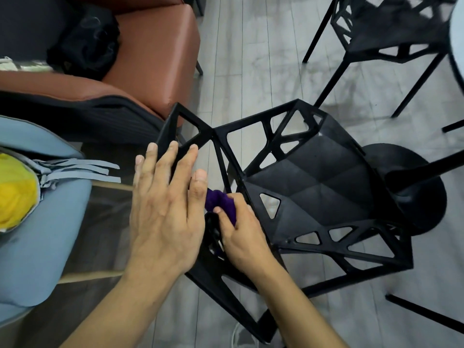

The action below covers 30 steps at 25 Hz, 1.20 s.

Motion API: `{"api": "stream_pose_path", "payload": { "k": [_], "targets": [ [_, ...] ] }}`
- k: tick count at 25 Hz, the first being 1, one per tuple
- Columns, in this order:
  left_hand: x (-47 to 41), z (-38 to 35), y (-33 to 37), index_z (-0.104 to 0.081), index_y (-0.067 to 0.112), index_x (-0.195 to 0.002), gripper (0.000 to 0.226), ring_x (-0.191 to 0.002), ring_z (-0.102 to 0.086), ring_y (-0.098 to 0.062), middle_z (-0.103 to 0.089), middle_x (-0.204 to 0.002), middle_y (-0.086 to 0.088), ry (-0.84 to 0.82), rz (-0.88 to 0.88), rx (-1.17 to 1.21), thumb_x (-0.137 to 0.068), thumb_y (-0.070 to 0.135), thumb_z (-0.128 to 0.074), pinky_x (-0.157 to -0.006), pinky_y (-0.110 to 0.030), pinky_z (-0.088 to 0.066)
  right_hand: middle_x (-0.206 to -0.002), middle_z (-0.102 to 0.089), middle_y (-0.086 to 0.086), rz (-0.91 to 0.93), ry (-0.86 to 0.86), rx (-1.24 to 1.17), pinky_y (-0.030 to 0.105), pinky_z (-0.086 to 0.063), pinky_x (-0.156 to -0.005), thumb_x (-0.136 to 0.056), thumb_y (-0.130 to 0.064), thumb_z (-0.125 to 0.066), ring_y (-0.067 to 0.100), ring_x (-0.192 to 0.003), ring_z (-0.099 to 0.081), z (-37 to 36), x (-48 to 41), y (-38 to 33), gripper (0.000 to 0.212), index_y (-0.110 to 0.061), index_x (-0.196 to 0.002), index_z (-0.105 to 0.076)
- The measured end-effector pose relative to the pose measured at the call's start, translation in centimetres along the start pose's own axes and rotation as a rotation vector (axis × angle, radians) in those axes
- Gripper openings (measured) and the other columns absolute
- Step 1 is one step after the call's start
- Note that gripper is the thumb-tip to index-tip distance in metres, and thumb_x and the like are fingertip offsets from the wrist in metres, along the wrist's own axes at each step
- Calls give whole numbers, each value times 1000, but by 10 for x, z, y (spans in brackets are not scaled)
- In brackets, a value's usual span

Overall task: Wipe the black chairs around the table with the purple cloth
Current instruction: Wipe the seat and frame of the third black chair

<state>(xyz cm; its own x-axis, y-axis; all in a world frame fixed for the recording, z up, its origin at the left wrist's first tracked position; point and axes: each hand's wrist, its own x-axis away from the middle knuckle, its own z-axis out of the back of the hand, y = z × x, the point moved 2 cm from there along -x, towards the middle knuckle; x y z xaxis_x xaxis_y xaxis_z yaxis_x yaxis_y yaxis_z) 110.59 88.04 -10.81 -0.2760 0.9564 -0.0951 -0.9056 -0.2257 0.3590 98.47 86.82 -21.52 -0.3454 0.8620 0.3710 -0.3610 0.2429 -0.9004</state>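
Grey plank flooring (263, 59) is seen from above, and most of the middle is taken up by a black chair (313, 187) with a faceted seat and an open, triangle-patterned frame. A second black chair (391, 33) is set at one o'clock, well apart from the first. Just beside it the pale curved edge of the table (458, 46) is cut off by the frame at two o'clock. A round black base (416, 197) is partly covered by the near chair at three o'clock. At eleven o'clock a brown leather armchair (155, 59) is found, with a black bag (85, 38) laid on its seat. At nine o'clock a pale blue cushioned seat (37, 234) is seen, and something yellow (15, 189) is lying on it. The left hand (163, 217) is held flat with its fingers straight and spread. Nothing is grasped by it. Its fingertips appear to be resting on the top rail of the chair's backrest, though firm contact cannot be confirmed from this angle. The purple cloth (223, 204) is bunched and clenched in the right hand (241, 234), with thumb and fingers curled round it. It lies just below the centre of the view, beside the left thumb. The cloth is pressed against the black frame where the backrest meets the seat, at the seat's seven o'clock corner. Part of the cloth is hidden by the fingers.
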Motion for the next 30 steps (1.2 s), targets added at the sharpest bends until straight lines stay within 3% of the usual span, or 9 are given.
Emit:
{"api": "stream_pose_path", "payload": {
  "k": [2,5,10,15,19,21,26,30],
  "targets": [
    [0,1,2,-40,24,-155,69,-157,-6,-18,-33,-164,-5,-7,1,-5,-104,56,-6,-128,-37,4,-104,-59,-1,98,-39,-48,34,-51,-82,-100,-41,-52,11,-91,-58,3,12,-16,15,-40,-115,-53],
    [1,2,3,-40,23,-155,70,-157,-6,-19,-33,-164,-6,-16,-11,-24,-104,55,-4,-128,-38,4,-104,-57,-1,134,-51,-81,33,-52,-81,-101,-36,-52,10,-90,-58,3,22,-24,14,-41,-114,-54],
    [3,2,2,-44,21,-153,68,-157,-10,-21,-37,-161,-8,4,-1,-10,-105,53,-9,-128,-39,2,-107,-46,3,-146,48,250,39,-48,-83,-104,-42,-44,28,-98,-57,5,-3,5,22,-31,-123,-48],
    [-1,2,2,-46,20,-152,66,-156,-12,-24,-38,-160,-10,16,20,-4,-105,51,-12,-128,-39,2,-112,-52,6,-237,239,123,32,-40,-81,-103,-41,-49,15,-90,-55,59,15,43,28,-26,-127,-50],
    [2,-1,2,-47,19,-151,65,-156,-14,-26,-39,-160,-12,20,28,-28,-105,50,-13,-128,-39,1,-118,-51,3,-320,-197,212,27,-42,-85,-97,-39,-62,12,-99,-56,64,38,73,43,-34,-135,-43],
    [3,-2,3,-48,18,-150,64,-156,-15,-26,-40,-159,-12,32,28,-45,-106,49,-14,-128,-38,1,-119,-50,2,-339,-297,244,24,-46,-80,-94,-38,-67,11,-98,-57,64,42,77,52,-38,-136,-38],
    [3,-1,2,-46,18,-151,65,-156,-15,-25,-40,-159,-10,17,51,-96,-106,51,-14,-128,-38,1,-117,-46,8,-369,-212,482,40,-52,-85,-95,-32,-65,28,-98,-58,46,34,72,49,-26,-131,-33],
    [3,-2,3,-44,19,-153,65,-156,-14,-26,-38,-160,-11,0,33,-157,-106,52,-13,-128,-39,0,-121,-46,12,-277,-184,559,38,-49,-81,-96,-31,-63,31,-97,-57,33,13,64,47,-21,-130,-32]
  ]
}}
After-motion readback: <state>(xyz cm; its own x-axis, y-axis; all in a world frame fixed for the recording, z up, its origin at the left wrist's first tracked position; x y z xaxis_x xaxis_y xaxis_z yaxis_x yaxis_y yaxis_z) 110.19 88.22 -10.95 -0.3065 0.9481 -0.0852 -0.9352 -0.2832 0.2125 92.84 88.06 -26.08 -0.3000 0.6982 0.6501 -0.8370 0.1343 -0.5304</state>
